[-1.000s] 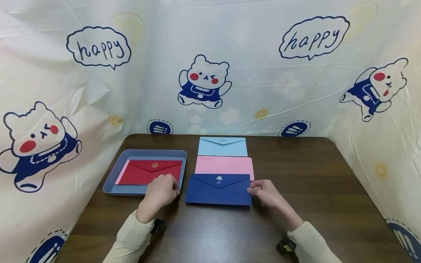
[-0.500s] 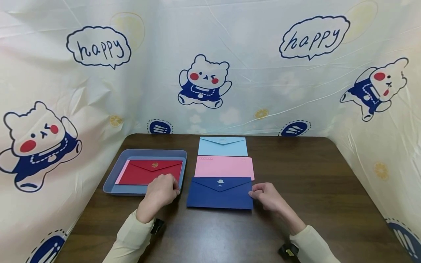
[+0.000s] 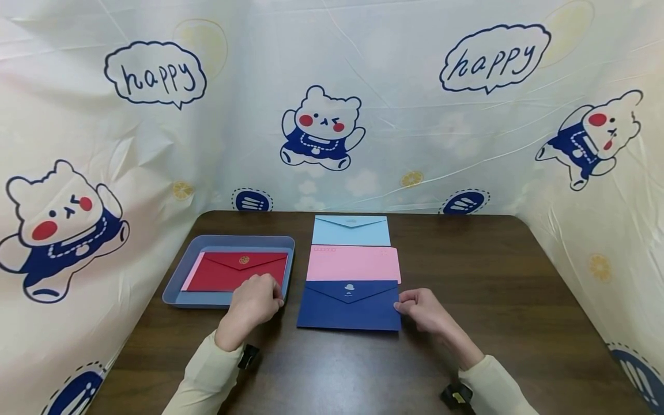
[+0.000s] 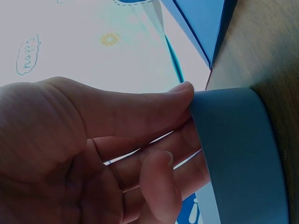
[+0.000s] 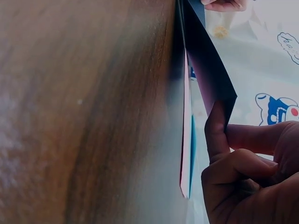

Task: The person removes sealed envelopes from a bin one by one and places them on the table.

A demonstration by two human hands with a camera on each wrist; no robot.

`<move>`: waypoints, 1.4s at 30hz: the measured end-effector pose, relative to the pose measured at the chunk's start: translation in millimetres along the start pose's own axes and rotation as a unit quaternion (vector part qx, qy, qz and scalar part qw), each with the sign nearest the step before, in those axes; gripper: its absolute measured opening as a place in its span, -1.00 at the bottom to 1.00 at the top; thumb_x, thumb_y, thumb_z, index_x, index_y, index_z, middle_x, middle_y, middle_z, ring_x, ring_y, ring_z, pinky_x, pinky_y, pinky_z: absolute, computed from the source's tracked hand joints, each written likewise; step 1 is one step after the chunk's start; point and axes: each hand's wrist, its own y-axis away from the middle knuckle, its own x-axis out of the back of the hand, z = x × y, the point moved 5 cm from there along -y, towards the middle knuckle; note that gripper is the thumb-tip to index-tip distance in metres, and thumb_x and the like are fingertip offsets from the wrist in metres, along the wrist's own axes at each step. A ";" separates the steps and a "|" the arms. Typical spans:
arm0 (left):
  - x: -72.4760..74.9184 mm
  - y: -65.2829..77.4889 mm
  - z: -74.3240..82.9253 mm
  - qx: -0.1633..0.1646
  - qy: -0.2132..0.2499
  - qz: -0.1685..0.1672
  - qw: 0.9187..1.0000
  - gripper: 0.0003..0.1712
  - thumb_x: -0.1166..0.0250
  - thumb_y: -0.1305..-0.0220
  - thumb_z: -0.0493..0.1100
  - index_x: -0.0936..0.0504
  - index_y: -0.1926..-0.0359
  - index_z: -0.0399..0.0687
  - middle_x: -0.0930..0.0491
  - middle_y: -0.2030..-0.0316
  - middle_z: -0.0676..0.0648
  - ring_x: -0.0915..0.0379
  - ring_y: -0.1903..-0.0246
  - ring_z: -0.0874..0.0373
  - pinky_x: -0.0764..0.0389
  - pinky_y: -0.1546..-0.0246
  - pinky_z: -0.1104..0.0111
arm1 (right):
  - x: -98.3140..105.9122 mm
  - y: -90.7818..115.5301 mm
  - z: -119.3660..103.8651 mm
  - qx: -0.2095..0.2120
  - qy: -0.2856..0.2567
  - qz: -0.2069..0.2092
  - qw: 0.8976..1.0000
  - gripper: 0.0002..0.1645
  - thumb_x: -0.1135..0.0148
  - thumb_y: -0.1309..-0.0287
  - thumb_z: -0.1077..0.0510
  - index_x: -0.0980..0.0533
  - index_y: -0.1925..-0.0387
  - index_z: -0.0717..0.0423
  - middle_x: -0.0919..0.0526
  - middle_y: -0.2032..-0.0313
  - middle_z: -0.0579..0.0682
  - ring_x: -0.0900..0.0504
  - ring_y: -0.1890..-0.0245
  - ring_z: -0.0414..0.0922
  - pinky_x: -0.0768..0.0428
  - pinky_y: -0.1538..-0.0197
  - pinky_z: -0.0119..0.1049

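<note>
A dark blue envelope [image 3: 347, 314] with a pale hat mark lies nearest me in a column, over the near edge of a pink envelope [image 3: 354, 264]. My right hand [image 3: 424, 311] pinches its right edge between thumb and fingers. In the right wrist view the pinched end of the dark blue envelope [image 5: 210, 60] stands above the table. My left hand [image 3: 255, 301] grips the near right corner of a blue-grey tray [image 3: 173, 298], and the left wrist view shows the thumb at the tray wall [image 4: 238, 149]. A red envelope [image 3: 228, 276] lies in that tray.
A light blue envelope [image 3: 351, 231] lies behind the pink one, near the back edge of the brown wooden table [image 3: 477, 271]. Something pink shows under the red envelope's left side. A printed curtain [image 3: 394, 63] hangs behind and on both sides.
The dark blue envelope has moved toward me and slightly right with my right hand, so more of the pink envelope shows. My left hand and the tray have stayed still.
</note>
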 end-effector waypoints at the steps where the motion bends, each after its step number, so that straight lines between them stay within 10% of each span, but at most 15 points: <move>1: 0.0 -0.1 0.0 0.000 0.000 0.001 1.000 -0.90 -0.60 -0.05 -0.27 -0.81 0.44 -0.07 -0.56 0.59 0.01 -0.47 0.54 0.07 -0.57 0.57 0.22 | 0.1 -0.3 0.0 0.000 0.000 -0.001 1.000 -0.84 -0.22 -0.44 0.23 -0.69 0.14 0.22 -0.65 0.41 0.04 -0.41 0.51 -0.05 -0.26 0.55 -0.31; 11: -0.3 0.0 -0.6 -0.001 0.002 0.001 1.000 -0.88 -0.61 -0.04 -0.27 -0.79 0.46 -0.06 -0.54 0.61 0.01 -0.46 0.54 0.07 -0.56 0.58 0.22 | 1.2 -0.4 2.5 -0.001 0.007 -0.005 1.000 -0.84 -0.24 -0.44 0.23 -0.69 0.14 0.22 -0.64 0.39 0.04 -0.47 0.43 -0.02 -0.28 0.51 -0.28; 19: -0.5 0.4 -0.2 0.000 0.003 -0.001 1.000 -0.89 -0.61 -0.04 -0.27 -0.80 0.43 -0.07 -0.55 0.61 0.01 -0.46 0.55 0.07 -0.57 0.57 0.22 | 1.3 -1.2 4.4 0.012 0.018 -0.027 0.999 -0.85 -0.28 -0.43 0.22 -0.69 0.25 0.21 -0.62 0.49 0.05 -0.23 0.74 -0.18 -0.21 0.61 -0.35; 42: -1.3 -0.6 -1.6 0.010 0.001 -0.009 1.000 -0.90 -0.61 -0.06 -0.26 -0.81 0.42 -0.07 -0.55 0.61 0.01 -0.46 0.55 0.06 -0.56 0.55 0.21 | 1.4 -5.9 1.4 0.045 0.102 -0.038 0.993 -0.69 -0.32 -0.39 0.20 -0.63 0.52 0.19 -0.55 0.62 0.02 -0.43 0.56 -0.10 -0.34 0.37 -0.24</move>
